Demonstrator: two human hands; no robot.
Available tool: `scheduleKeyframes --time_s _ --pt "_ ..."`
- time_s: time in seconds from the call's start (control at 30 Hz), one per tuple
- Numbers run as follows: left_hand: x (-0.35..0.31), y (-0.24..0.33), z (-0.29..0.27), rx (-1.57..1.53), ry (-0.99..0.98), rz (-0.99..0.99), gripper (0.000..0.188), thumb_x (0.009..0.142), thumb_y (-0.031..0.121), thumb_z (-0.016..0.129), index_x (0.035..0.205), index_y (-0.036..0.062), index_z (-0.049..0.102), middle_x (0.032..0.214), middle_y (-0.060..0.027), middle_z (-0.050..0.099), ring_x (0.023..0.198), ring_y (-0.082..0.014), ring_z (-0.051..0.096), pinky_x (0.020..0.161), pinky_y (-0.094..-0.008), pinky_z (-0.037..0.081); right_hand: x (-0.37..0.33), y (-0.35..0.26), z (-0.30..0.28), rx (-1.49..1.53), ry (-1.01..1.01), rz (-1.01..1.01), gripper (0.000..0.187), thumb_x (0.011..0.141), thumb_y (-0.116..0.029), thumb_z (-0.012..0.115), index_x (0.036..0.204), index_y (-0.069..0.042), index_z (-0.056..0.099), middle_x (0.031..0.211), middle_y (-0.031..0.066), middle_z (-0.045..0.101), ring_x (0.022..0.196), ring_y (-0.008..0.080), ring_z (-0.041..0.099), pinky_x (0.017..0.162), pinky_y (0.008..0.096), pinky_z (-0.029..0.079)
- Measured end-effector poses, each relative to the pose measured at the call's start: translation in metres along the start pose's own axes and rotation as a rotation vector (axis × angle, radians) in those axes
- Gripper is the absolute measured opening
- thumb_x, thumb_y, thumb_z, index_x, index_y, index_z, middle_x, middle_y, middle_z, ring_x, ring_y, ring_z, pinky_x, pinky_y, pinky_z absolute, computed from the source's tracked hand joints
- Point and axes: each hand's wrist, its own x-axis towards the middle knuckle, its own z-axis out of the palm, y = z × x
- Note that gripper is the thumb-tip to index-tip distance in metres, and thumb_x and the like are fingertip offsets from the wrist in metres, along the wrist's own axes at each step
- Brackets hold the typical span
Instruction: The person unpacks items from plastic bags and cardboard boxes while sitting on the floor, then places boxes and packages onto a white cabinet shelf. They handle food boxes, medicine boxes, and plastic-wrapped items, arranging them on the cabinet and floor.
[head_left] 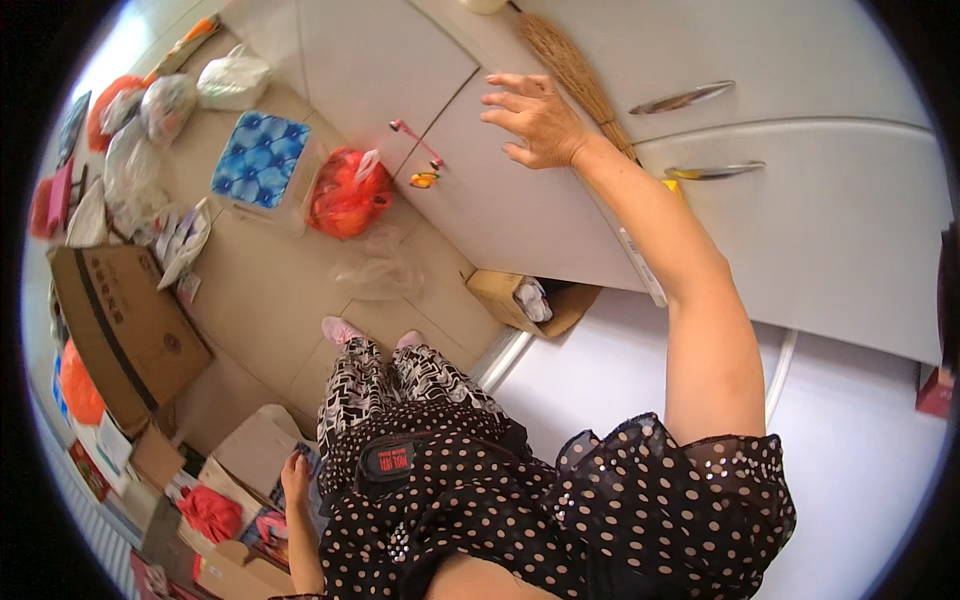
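Observation:
My right hand (537,122) is raised with its arm stretched out, fingers apart and slightly bent, holding nothing. It is beside a straw broom (572,75) that stands against pale grey cabinet fronts. Below the hand is a grey panel (530,205) with a pink hook-like piece (415,143) and a small yellow ornament (424,180) on it. Down at my left side, my left hand (295,479) has its fingers curled by a dark blue patterned item (308,461). What it grips is too small to make out.
Metal handles (684,98) jut from the fronts at right. On the tiled floor are a red plastic bag (350,195), a box with a blue padded lid (261,158), several plastic bags and a large cardboard box (125,320). A small opened carton (505,297) lies by the panel.

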Motion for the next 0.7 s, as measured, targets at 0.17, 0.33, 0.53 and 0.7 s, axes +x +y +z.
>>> scheduleKeyframes --time_s 0.17,0.33,0.53,0.7 --pt "0.026 0.039 -0.016 -0.215 0.007 0.010 0.045 0.094 0.029 0.052 0.131 0.0040 0.048 0.109 -0.0066 0.060 0.091 -0.0141 0.059 0.072 -0.0276 0.045 -0.002 0.004 0.008 -0.099 0.047 0.016 0.022 0.062 -0.017 0.068 0.083 -0.017 0.064 0.106 -0.0055 0.060 0.129 0.0135 0.037 0.099 0.0363 0.029" --pt "0.051 0.076 -0.016 -0.208 -0.050 0.033 0.047 0.094 0.029 0.052 0.132 0.0024 0.047 0.108 -0.0045 0.060 0.088 -0.0130 0.059 0.070 -0.0251 0.044 -0.010 0.000 0.004 -0.172 0.048 0.049 0.012 0.063 -0.013 0.064 0.074 -0.016 0.060 0.096 -0.0065 0.061 0.127 0.0116 0.039 0.098 0.0351 0.027" --pt "0.058 0.082 0.000 -0.184 -0.093 0.051 0.044 0.093 0.028 0.055 0.127 0.0016 0.049 0.093 -0.0040 0.061 0.075 -0.0124 0.059 0.058 -0.0256 0.046 -0.011 0.003 0.009 -0.184 0.075 0.063 0.007 0.062 -0.015 0.062 0.069 -0.017 0.060 0.088 -0.0065 0.062 0.126 0.0101 0.040 0.098 0.0352 0.027" --pt "0.081 0.042 -0.013 -0.213 -0.090 0.091 0.042 0.092 0.026 0.054 0.123 -0.0022 0.051 0.091 -0.0028 0.060 0.071 -0.0105 0.056 0.058 -0.0233 0.044 -0.003 0.001 0.002 -0.183 0.074 0.035 0.010 0.060 -0.020 0.065 0.069 -0.017 0.063 0.092 -0.0052 0.063 0.125 0.0118 0.040 0.097 0.0367 0.030"
